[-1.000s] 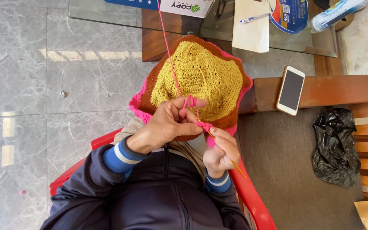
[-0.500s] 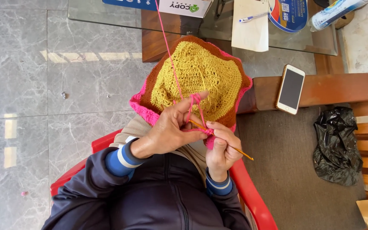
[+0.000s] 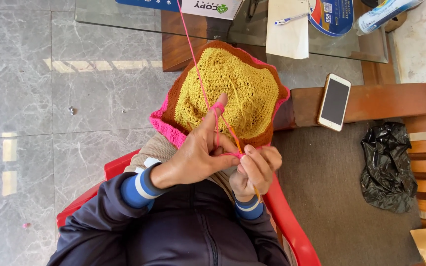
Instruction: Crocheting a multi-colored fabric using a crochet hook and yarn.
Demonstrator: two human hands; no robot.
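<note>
A crocheted piece, yellow in the middle with a brown band and a pink edge, lies on my lap. My left hand grips its near edge, and pink yarn loops over the raised forefinger and runs up out of view. My right hand pinches an orange crochet hook whose tip sits at the pink edge between the two hands. Both hands touch each other at the work.
I sit in a red plastic chair. A white phone rests on a wooden bench arm to the right. A black plastic bag lies on the bench seat. A glass table with papers and a pen stands ahead.
My left forefinger has lifted and straightened, pulling the yarn taut. The right hand has brought the hook in closer to the left hand, at the pink edge.
</note>
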